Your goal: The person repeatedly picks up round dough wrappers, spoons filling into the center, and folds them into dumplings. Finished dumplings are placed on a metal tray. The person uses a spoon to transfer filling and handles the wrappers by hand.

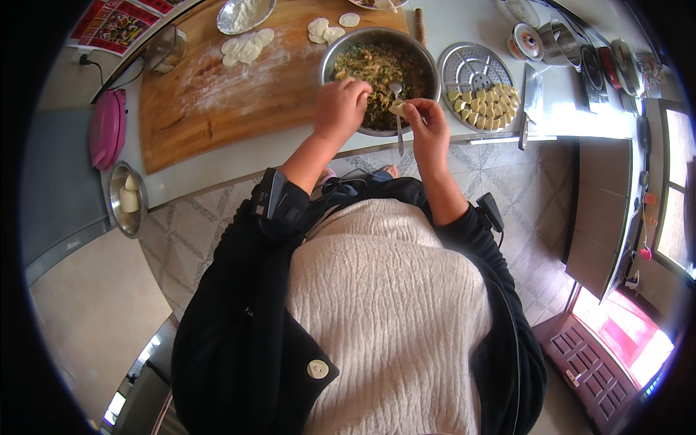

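Between the thumb and fingers of my right hand (431, 122) is a small folded dumpling (398, 108), held over the near right part of a steel bowl (433, 57). My left hand (341, 106) hovers at the bowl's left side with its fingers bent; whether anything is in them is hidden. Chopped filling (375, 68) with green bits lies in the bowl. A metal spoon (399, 136) rests there, its handle reaching over the near rim. To the right, a perforated steamer tray (467, 62) carries several rows of dumplings (485, 109).
Round dough wrappers (249, 48) and a second group of wrappers (325, 31) lie on the floured wooden board (190, 130). Behind is a flour bowl (239, 16). A rolling pin (420, 26) and a cleaver (530, 103) flank the tray. A steel bowl with dough pieces (128, 217) stands left.
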`<state>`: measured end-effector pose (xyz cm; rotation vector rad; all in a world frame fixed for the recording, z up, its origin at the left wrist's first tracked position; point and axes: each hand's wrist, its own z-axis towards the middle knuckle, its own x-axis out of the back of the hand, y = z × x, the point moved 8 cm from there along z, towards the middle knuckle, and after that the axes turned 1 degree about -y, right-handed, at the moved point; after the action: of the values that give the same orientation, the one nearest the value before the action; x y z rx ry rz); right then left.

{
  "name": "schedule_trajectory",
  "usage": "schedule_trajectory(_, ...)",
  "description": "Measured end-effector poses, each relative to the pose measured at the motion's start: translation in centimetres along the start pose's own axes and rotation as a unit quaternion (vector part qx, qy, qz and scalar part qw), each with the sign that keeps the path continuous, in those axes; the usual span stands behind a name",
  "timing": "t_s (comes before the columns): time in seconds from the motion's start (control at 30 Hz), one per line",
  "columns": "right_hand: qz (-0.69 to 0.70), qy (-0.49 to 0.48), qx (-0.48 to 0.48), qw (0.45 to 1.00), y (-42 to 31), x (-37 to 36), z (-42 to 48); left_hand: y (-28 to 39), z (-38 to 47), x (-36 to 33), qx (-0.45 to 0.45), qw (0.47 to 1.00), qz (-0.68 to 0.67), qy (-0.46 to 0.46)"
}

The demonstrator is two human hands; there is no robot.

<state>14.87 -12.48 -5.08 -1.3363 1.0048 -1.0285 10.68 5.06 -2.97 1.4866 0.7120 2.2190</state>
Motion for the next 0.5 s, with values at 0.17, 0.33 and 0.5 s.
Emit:
schedule_trajectory(0.17, -0.014, 0.005, 0.014, 1.0, -0.4, -0.3, 0.0, 3.6, -0.8, 1.9, -0.023, 0.97, -0.231, 0.069)
schedule_trajectory(0.33, 0.007, -0.003, 0.029, 1.0, -1.3, -1.0, -0.1, 4.6, -0.6, 1.8, -0.028, 0.975, -0.212, 0.052)
schedule_trajectory(0.5, -0.008, -0.025, 0.018, 1.0, -1.5, -1.4, -0.3, 2.9, -1.0, 0.5, 0.044, 0.962, -0.269, 0.018)
